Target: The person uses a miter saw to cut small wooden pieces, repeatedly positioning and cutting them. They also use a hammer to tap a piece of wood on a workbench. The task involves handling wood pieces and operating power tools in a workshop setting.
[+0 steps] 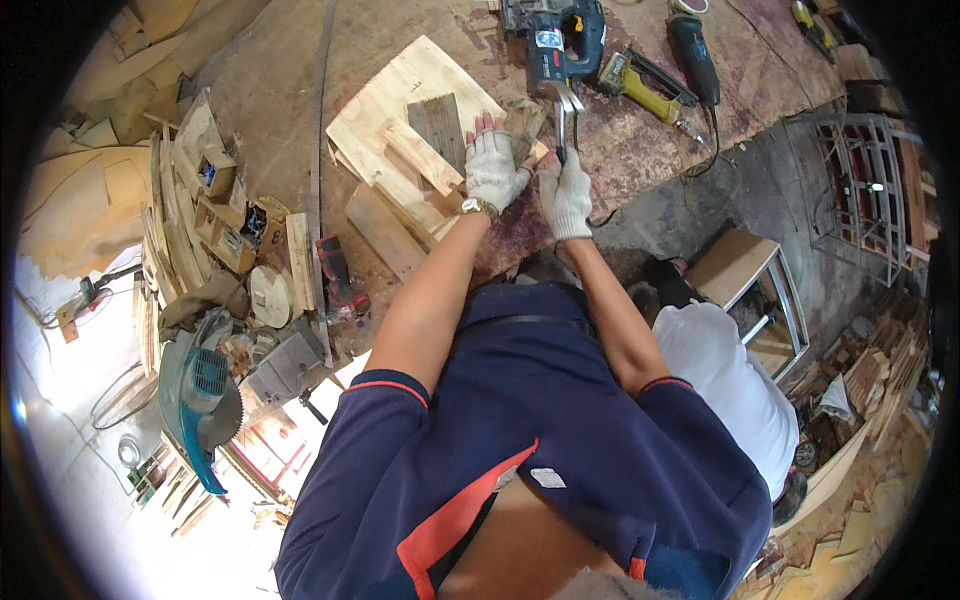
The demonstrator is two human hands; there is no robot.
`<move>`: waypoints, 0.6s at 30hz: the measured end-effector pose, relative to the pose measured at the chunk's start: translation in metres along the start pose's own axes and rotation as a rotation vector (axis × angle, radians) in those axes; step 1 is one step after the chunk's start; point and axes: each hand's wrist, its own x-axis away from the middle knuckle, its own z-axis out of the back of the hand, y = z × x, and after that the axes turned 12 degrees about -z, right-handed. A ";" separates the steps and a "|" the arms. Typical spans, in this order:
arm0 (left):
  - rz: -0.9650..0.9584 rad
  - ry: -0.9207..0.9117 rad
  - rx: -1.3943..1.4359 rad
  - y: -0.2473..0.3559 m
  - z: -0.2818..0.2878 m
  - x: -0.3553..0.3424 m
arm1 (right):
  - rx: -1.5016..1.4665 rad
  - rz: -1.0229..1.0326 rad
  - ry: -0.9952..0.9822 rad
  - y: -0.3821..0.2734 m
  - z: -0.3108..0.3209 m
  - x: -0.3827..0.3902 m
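My left hand (490, 172), in a white fingerless glove, lies with fingers stretched out over the end of a dark weathered board (436, 126). Beneath that board is a pale wooden panel (392, 88), with a light wood strip (418, 156) lying across it next to my hand. My right hand (566, 198), gloved the same way, is closed round the handle of a claw hammer (562, 128). The hammer's metal head points away from me, just right of the panel. Whether my left thumb pinches anything small cannot be made out.
The workbench (265, 75) also bears a blue jigsaw (549, 58), a yellow nail gun (640, 86), a corded grinder (693, 50) and a red drill (338, 275). A circular saw (203, 385) is at left. Someone in a white shirt (722, 375) is low at right, beside a cabinet frame (745, 265).
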 end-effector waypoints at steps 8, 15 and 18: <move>-0.025 -0.007 -0.098 -0.001 -0.002 -0.002 | 0.026 -0.017 -0.079 -0.007 -0.007 0.002; -0.042 -0.051 -0.202 -0.007 -0.011 -0.005 | 0.093 -0.122 -0.116 -0.008 -0.015 -0.005; 0.014 0.001 0.087 -0.006 -0.005 -0.007 | -0.078 -0.077 -0.084 -0.017 -0.007 -0.005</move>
